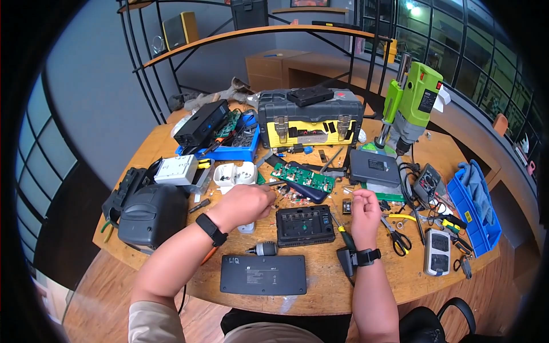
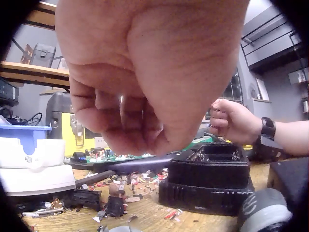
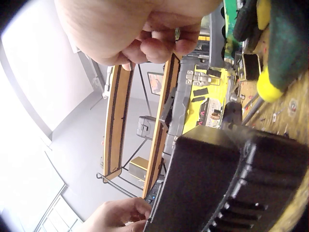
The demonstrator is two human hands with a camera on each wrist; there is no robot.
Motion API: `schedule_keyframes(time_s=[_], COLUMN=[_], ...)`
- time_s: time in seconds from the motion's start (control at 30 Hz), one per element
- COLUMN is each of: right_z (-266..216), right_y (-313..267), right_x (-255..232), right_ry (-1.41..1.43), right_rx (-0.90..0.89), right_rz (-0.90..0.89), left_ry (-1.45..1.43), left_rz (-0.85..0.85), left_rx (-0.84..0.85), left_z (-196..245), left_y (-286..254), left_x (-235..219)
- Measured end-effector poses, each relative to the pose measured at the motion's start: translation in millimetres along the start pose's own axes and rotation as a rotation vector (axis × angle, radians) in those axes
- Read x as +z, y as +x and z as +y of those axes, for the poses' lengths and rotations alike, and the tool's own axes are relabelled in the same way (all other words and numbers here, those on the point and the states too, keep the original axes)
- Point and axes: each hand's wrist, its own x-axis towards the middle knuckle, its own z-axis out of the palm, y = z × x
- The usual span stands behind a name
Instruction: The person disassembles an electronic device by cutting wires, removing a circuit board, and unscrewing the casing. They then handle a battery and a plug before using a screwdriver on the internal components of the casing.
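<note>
My left hand point(image 1: 246, 203) hovers left of the black open-topped casing point(image 1: 306, 224), its fingers curled toward the palm in the left wrist view. Nothing shows in its grasp there. On the other side, above the casing's right end, my right hand point(image 1: 365, 214) has its fingertips drawn together. They pinch a small shiny piece point(image 3: 177, 34), too small to identify. Metal contacts line the bays of the casing. Nearer me lies a flat black cover point(image 1: 263, 275) with a label, and a stubby grey-black driver point(image 1: 266, 248) is just behind it.
A green circuit board point(image 1: 303, 177) lies among scattered scraps beyond the casing. A green-yellow screwdriver point(image 1: 345, 235) rests beside my right wrist. Scissors point(image 1: 398, 241), a multimeter point(image 1: 428, 184) and a blue bin point(image 1: 472, 214) stand right; a green drill stand point(image 1: 409, 100) and yellow-black toolbox point(image 1: 309, 123) rise behind.
</note>
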Motion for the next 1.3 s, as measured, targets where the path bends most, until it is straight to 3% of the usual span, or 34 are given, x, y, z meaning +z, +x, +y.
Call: schedule_keyframes(time_s=[1.3], right_z=[-1], right_y=[0], right_x=[3], right_ry=[-0.011], right_rx=[0.017], right_rz=[0.013], left_ry=[0.037], left_rz=[0.005], left_rx=[-0.005], left_z=[-11], left_y=[8], left_x=[15])
